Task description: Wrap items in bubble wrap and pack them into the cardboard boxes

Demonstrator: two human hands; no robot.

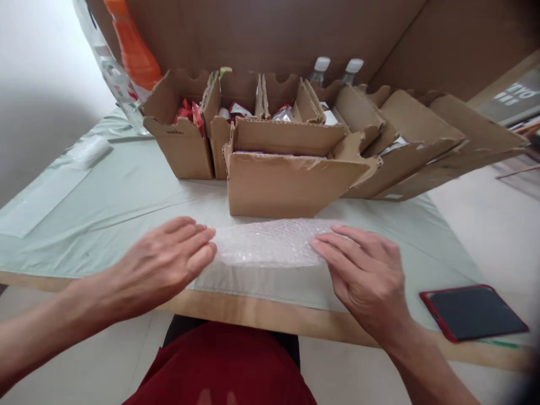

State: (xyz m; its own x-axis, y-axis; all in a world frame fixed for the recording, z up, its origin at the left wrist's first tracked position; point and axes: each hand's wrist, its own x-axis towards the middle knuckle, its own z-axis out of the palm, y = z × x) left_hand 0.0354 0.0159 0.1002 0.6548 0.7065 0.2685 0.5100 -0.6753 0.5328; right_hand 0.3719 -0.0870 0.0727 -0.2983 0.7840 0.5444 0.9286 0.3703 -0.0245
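A sheet of clear bubble wrap (270,243) lies near the front edge of the table (236,309). My left hand (166,259) rests at its left end with fingers stretched flat and together. Pressing on the sheet's right end is my right hand (365,275), fingers also flat and slightly spread. Neither hand grips anything. Just behind the bubble wrap stands an open cardboard box (291,174) with torn flaps.
More open cardboard boxes (181,132) holding red and white packets stand behind, with flattened cartons (422,149) to the right. Two capped bottles (320,70) and an orange bottle (135,50) stand at the back. A red-cased phone (472,312) lies at the right front edge. Clear plastic bags (42,194) lie left.
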